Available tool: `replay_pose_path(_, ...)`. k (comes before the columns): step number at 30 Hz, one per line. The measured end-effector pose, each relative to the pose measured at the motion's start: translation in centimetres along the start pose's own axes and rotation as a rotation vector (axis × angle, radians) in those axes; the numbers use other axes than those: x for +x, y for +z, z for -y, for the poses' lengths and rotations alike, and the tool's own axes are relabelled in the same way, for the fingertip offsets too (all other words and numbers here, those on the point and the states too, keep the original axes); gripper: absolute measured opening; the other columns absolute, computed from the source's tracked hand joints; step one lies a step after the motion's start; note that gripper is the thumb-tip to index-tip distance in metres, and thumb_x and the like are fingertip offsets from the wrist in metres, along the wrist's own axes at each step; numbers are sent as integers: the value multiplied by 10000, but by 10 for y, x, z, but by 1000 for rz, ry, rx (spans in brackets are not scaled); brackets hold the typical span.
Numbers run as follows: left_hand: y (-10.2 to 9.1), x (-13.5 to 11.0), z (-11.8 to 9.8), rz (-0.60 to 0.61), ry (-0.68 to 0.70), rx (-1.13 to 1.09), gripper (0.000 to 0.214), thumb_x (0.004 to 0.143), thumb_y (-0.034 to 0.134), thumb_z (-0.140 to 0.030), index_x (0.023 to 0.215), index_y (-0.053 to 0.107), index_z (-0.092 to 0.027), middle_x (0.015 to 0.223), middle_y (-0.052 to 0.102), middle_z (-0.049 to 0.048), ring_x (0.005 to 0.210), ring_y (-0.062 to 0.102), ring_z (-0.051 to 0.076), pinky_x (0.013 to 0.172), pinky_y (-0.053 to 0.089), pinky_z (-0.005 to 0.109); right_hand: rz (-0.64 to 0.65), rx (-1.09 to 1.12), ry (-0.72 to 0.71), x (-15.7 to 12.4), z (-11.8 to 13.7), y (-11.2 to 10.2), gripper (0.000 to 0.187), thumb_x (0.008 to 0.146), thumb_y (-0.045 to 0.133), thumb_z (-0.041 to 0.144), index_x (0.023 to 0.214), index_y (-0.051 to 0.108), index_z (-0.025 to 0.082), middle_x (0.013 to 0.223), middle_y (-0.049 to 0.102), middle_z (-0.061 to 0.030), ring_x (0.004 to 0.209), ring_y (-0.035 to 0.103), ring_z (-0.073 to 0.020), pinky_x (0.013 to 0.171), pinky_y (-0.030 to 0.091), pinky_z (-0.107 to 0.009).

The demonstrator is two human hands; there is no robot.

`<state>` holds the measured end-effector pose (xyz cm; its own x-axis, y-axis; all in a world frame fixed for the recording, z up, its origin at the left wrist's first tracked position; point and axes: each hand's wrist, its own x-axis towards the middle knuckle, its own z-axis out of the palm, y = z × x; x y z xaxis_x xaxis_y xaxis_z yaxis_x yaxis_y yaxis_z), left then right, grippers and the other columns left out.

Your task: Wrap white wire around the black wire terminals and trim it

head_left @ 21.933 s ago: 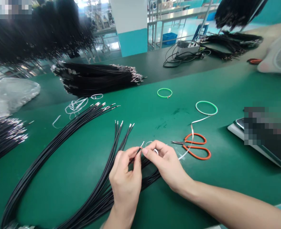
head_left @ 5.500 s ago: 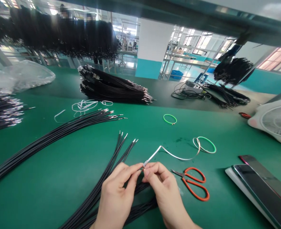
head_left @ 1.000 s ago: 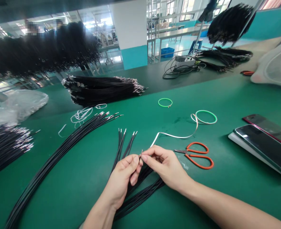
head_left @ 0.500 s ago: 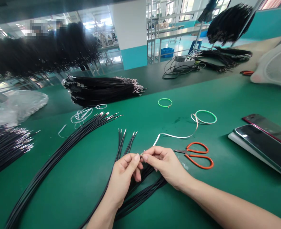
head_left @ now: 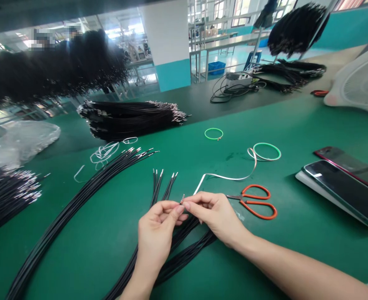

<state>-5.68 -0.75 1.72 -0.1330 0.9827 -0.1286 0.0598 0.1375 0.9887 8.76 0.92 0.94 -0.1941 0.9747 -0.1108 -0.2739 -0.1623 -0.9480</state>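
We find the fingers of the left hand [head_left: 157, 233] and right hand [head_left: 213, 215] clamped on the crimped metal terminal [head_left: 183, 197] of a thin black wire [head_left: 181, 202] above the table [head_left: 312, 258]; this light, flexible lead is best gripped just behind the terminal.

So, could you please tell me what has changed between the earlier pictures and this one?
The silver-white strip no longer runs from between the fingertips: it lies on the green mat, its end just beyond the right hand. The left hand and right hand now pinch a small metal wire tip. The red-handled scissors and green ring stayed put.
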Motion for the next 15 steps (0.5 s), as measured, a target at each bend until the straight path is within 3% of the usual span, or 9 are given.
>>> replay_pose_path(15,-2,0,2,57,-63,-21,259,767,714,-333,870,630,-111,748,679,39,644,658,118,607,533,196,15,-9,-1,-2,3,2,240,764,708,353,795,681,117,686,626,-28,527,452,-61,473,339,-186)
